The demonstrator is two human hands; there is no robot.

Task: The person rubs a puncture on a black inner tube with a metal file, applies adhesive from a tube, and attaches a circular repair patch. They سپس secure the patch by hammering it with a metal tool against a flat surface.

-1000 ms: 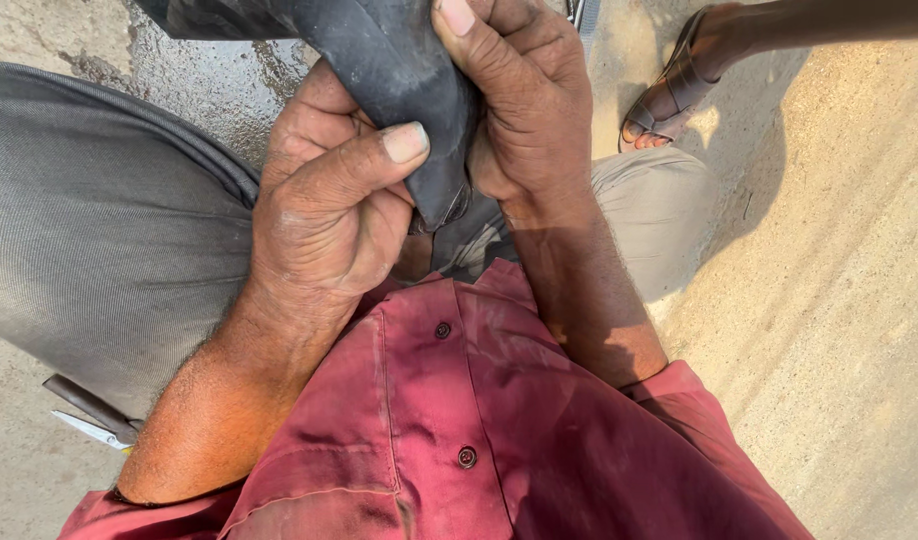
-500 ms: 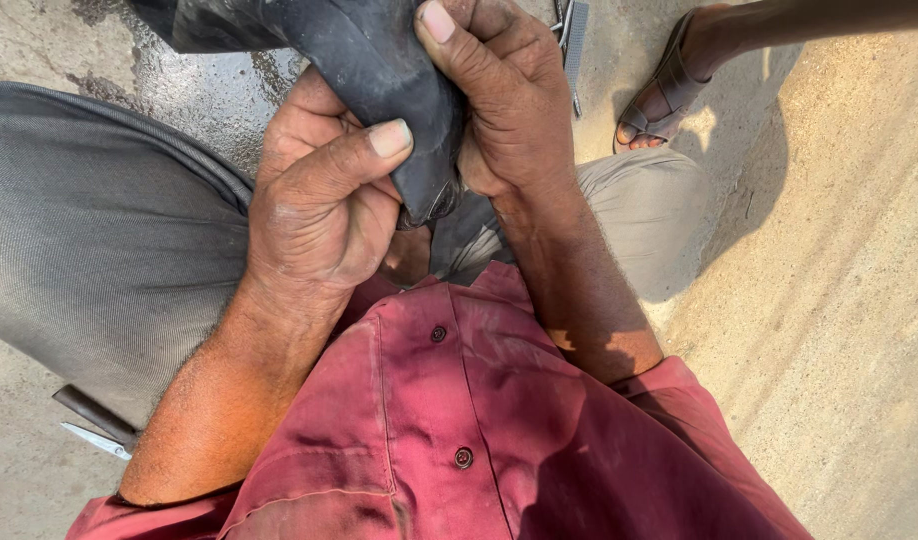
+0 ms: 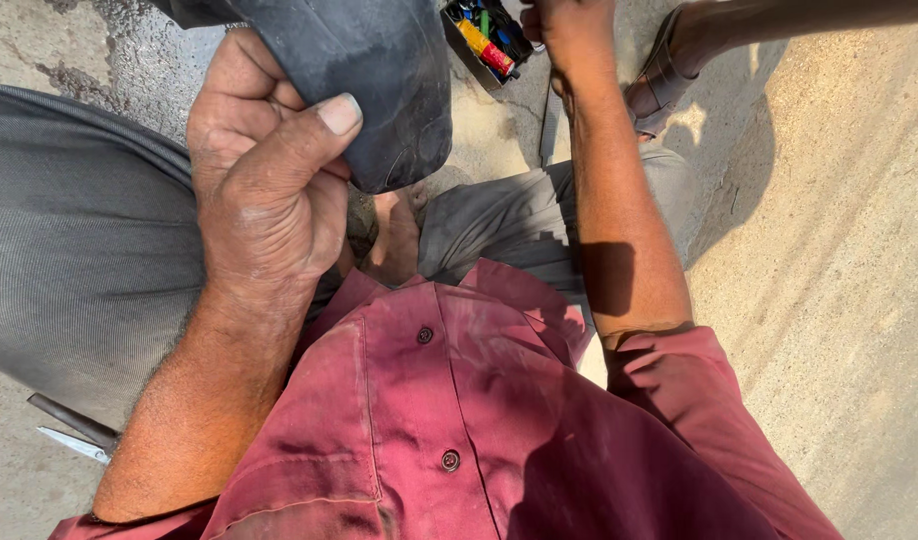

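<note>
The left hand (image 3: 264, 190) is closed around a folded black rubber inner tube (image 3: 369, 80), thumb pressed flat over its front face and the fingers curled behind, so the rubber is pinched firmly at the fold. The tube sits at about twelve o'clock from that hand, high in the view, over the lap. Its rounded folded end points down toward six o'clock, and its long axis runs from there up and out past the top edge toward eleven o'clock, where the rest is out of sight.

The right hand (image 3: 569, 25) is stretched away toward one o'clock, beside a small open dark box of coloured bits (image 3: 484, 35) lying on the pale concrete ground (image 3: 839, 300). Its fingers are cut off by the top edge, so I cannot tell whether it holds anything or how far it is open.

To do this well, I judge the left hand should keep the fold pinched tight and steady so the rubber does not spring open while the other hand is away.

Below the grip lie grey trousers (image 3: 69, 250) and a dusty red buttoned shirt (image 3: 449, 420). A sandalled foot (image 3: 669, 70) rests at one o'clock. A metal blade (image 3: 74, 435) shows at eight o'clock.
</note>
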